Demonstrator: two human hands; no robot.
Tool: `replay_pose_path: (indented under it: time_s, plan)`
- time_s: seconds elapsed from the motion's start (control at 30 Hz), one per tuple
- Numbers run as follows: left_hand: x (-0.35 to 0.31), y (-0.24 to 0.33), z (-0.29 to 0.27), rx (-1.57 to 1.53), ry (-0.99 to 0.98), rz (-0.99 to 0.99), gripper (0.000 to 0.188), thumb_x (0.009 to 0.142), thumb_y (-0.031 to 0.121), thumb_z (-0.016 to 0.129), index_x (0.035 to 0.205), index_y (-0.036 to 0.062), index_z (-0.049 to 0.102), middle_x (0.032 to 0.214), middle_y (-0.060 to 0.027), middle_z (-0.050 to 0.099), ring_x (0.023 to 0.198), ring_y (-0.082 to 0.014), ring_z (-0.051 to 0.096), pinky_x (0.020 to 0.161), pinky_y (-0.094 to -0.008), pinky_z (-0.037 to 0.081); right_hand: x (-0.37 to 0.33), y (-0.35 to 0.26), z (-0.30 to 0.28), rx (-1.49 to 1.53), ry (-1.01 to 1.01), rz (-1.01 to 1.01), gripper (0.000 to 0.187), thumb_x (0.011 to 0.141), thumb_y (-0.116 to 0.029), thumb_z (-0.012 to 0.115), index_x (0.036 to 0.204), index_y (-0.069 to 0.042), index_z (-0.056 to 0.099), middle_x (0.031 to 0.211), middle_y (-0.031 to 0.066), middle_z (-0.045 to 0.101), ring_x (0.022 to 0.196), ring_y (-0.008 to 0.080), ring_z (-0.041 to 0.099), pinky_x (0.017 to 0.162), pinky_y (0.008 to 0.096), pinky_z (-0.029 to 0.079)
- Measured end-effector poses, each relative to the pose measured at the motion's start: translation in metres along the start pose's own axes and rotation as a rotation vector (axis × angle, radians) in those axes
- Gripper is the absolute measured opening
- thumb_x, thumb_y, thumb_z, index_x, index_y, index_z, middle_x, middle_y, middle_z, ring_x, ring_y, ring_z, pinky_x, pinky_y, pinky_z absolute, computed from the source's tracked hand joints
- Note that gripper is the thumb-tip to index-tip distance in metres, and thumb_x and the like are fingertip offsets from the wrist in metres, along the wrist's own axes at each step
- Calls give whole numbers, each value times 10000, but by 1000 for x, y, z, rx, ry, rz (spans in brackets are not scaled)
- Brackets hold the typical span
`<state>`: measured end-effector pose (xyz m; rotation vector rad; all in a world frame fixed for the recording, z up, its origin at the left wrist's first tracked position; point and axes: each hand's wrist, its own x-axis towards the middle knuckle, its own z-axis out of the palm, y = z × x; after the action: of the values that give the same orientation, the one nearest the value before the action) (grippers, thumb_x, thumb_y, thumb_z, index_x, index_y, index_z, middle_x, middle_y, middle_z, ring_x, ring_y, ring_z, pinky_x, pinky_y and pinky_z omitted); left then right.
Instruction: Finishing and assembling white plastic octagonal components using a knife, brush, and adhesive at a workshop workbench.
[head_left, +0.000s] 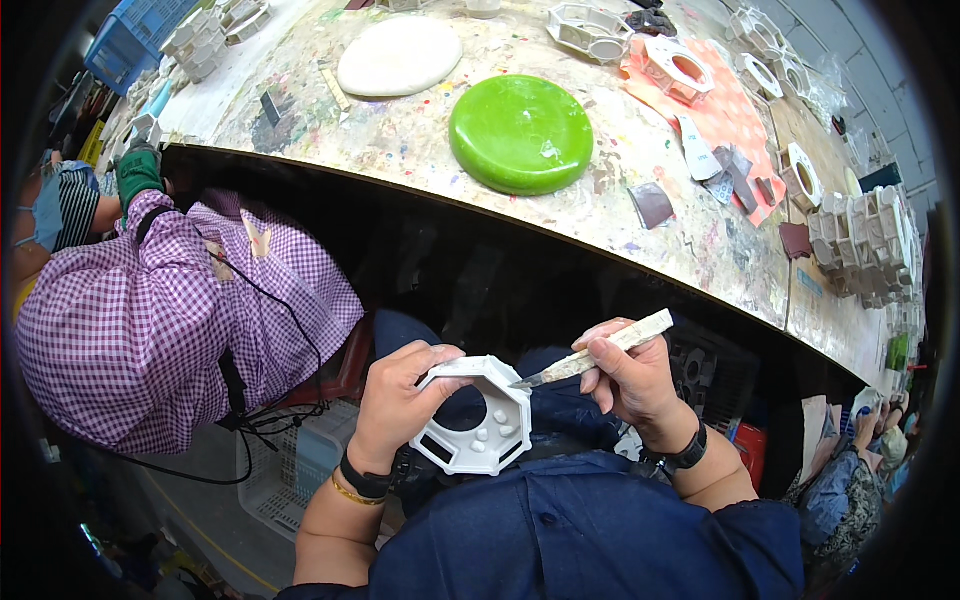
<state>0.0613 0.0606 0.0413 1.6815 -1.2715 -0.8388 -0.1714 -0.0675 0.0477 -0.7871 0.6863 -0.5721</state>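
Note:
My left hand (400, 392) is closed on the left edge of a white octagonal casting (512, 440). The piece has a large round hole and small raised lumps on its inner face; it is tilted over my lap. In my right hand (636, 378) is a knife with a thick, whitish wrapped handle (625, 342), gripped between thumb and fingers. Its short dark blade (530, 381) points left and meets the casting's upper right rim; whether it cuts in cannot be made out.
Ahead stands a paint-stained table (390, 135) with a green round disc (521, 134) and a white round disc (400, 56). Sandpaper pieces (652, 205) and similar castings (866, 245) lie on its right. A co-worker in a checked shirt (130, 320) sits at left, beside a plastic crate (290, 470).

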Motion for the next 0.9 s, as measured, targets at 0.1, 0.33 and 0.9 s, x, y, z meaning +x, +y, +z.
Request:
replay_pose_path:
  time_s: [0.1, 0.33, 0.9]
  plan:
    - [0, 2, 0, 3, -1, -6, 216, 742, 51, 729, 947, -8, 692, 782, -92, 659, 666, -176, 631, 589, -258, 470, -1, 0, 0, -6, 0, -4, 124, 919, -82, 599, 954, 31, 636, 689, 112, 647, 458, 98, 573, 358, 171, 422]
    - [1, 4, -2, -2, -7, -21, 212, 736, 36, 717, 943, -5, 691, 792, -96, 664, 682, -187, 644, 606, -262, 484, -2, -4, 0, -3, -11, -6, 115, 920, -70, 588, 954, 28, 638, 705, 114, 652, 482, 98, 587, 359, 175, 424]
    - [1, 4, -1, 6, -14, -31, 223, 732, 40, 723, 947, -10, 688, 807, -101, 668, 695, -192, 649, 614, -266, 487, 1, -4, 3, -14, -4, -14, 119, 913, -73, 599, 957, 31, 639, 714, 109, 650, 489, 99, 590, 360, 175, 422]
